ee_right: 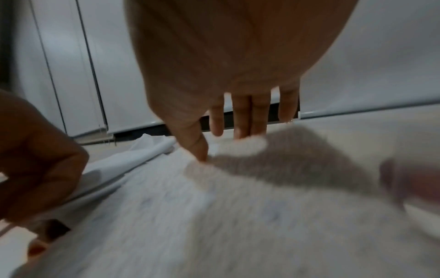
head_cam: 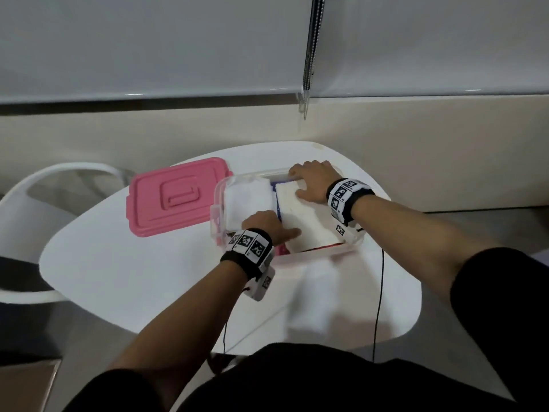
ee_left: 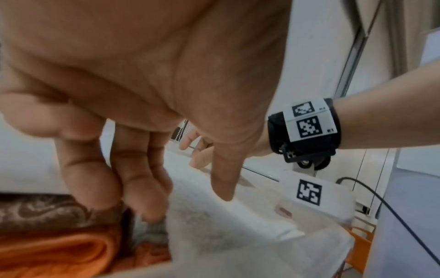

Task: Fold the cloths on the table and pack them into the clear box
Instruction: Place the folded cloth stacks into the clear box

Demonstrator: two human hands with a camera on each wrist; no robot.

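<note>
The clear box [head_cam: 312, 256] stands on the white table [head_cam: 142, 278] with folded cloths inside. A white cloth [head_cam: 246, 197] lies in its left half and a cream cloth [head_cam: 312, 227] in its right half. My left hand [head_cam: 273, 227] is at the box's near side. Its fingers [ee_left: 133, 188] point down into the gap beside the white top cloth [ee_left: 238, 235], and the thumb lies across that cloth. A brown patterned cloth [ee_left: 47, 210] and an orange cloth [ee_left: 59, 250] show underneath. My right hand [head_cam: 301, 182] rests on the cream cloth's far end, its straight fingers [ee_right: 243, 120] reaching past that edge.
The pink lid [head_cam: 175, 197] lies flat on the table left of the box. A white chair [head_cam: 44, 185] stands at the table's left. A black cable [head_cam: 380, 292] hangs from my right wrist across the table. A pale blurred patch [head_cam: 318, 295] lies in front of the box.
</note>
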